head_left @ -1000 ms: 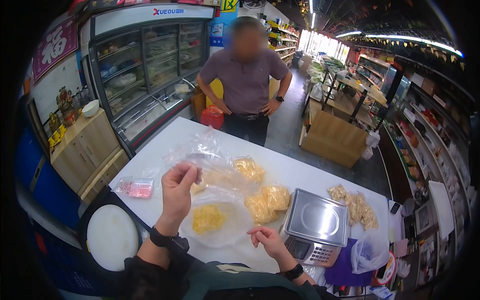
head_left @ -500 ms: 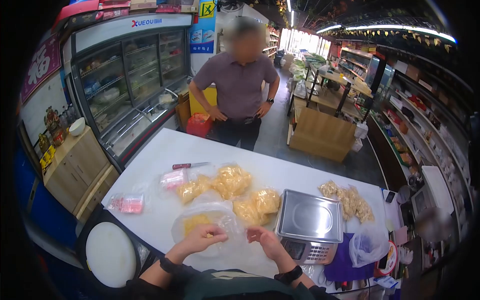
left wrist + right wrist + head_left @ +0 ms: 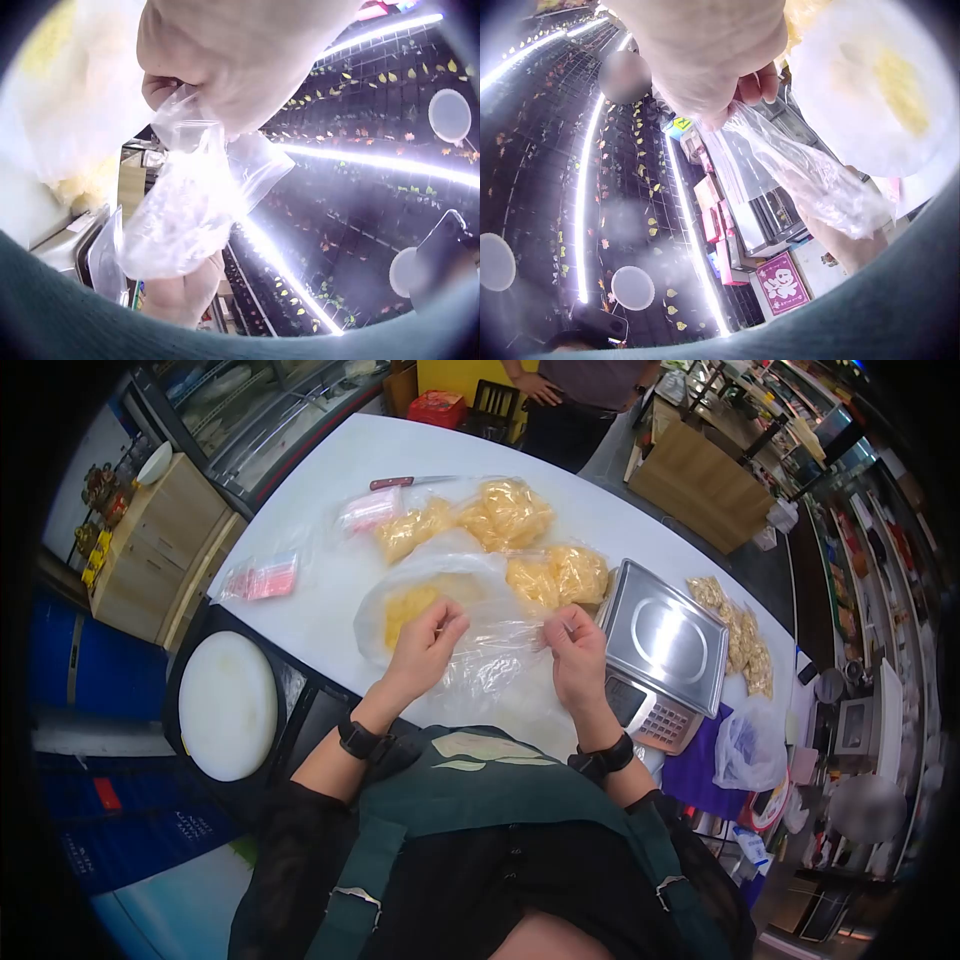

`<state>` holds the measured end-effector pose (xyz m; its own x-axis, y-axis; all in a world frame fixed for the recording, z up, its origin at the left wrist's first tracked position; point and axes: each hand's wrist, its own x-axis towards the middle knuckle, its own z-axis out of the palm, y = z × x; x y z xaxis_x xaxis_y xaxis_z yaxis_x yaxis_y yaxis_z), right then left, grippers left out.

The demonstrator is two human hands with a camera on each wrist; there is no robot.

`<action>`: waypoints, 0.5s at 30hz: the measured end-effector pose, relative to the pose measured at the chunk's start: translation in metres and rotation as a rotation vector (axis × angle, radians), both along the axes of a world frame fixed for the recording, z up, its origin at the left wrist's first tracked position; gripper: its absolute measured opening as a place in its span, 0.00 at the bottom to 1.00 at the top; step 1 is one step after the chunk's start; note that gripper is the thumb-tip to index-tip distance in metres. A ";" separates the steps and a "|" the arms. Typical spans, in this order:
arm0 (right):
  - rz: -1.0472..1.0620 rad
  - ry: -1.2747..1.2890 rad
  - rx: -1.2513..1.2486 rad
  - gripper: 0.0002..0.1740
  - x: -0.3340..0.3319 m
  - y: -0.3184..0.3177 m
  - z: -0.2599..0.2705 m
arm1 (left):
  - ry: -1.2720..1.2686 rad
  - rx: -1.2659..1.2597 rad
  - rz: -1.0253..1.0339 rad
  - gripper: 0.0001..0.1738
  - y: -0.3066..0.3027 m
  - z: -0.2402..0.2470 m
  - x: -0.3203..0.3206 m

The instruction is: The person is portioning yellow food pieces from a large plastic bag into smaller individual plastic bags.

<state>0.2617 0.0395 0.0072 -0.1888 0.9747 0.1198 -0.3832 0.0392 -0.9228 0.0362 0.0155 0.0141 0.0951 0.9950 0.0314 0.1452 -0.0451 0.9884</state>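
Stretched between the two hands is a clear plastic bag. My left hand pinches one side of it, and my right hand pinches the other, with fingertips curled in. In the left wrist view the bag hangs crumpled and see-through from the left hand. The right wrist view shows the right hand gripping the bag's gathered end. Behind the left hand, a larger white plastic bag lies opened out on the table, with yellow food pieces inside.
Several filled bags of yellow food lie farther back on the white table. A knife and packs of pink-edged bags are at the left. To the right stands a scale; beyond it are bagged light-brown pieces. A person stands across the table.
The left hand came down from above the table with the clear bag and met the right hand. Both hands now hold the bag stretched between them. The head view has tilted downward.
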 end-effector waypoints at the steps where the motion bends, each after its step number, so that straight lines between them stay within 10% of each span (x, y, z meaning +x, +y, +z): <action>1: -0.028 0.004 -0.022 0.06 -0.001 -0.002 -0.001 | 0.044 0.064 0.030 0.09 -0.002 -0.003 0.000; 7: -0.144 0.080 -0.055 0.08 0.002 0.004 -0.008 | -0.109 -0.138 -0.314 0.06 -0.021 -0.015 -0.006; 15: -0.296 0.029 -0.054 0.09 0.015 0.002 -0.022 | -0.286 -0.334 -0.100 0.07 -0.028 -0.024 -0.011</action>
<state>0.2766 0.0413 -0.0150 0.1071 0.9920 0.0671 -0.3883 0.1038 -0.9157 0.0247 -0.0127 -0.0103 0.2260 0.9413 -0.2509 -0.1243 0.2833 0.9509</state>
